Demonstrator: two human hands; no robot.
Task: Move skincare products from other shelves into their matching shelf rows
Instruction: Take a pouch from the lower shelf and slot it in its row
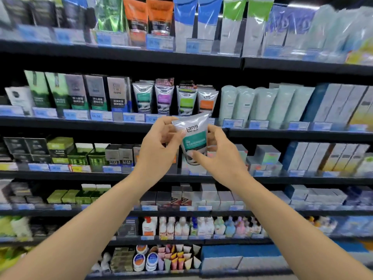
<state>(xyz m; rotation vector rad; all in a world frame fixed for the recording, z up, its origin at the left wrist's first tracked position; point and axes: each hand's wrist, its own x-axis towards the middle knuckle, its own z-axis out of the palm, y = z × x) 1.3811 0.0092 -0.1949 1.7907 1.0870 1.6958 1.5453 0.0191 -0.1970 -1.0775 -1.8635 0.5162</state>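
— While the tube (192, 140) is held up in front of the shelves, how far along can the task be judged to be?

— One silver tube with a teal label is seen in hand, not yet set into any row. A matching row of teal-label tubes (143, 100) is found on the shelf (80, 123) just above and to the left of it, beside purple, green and orange ones. Placement there is judged to be what is left; how many other strays remain cannot be told.

— How is the tube gripped?

— It is held between both hands. By the left hand (159, 146) the upper left edge is pinched between thumb and fingertips, the grip narrow. By the right hand (220, 156) the right side and lower part are clasped, fingers curled round it.

— Is it touching the shelf?

— No contact is shown; it is held clear, in front of the shelf edge.
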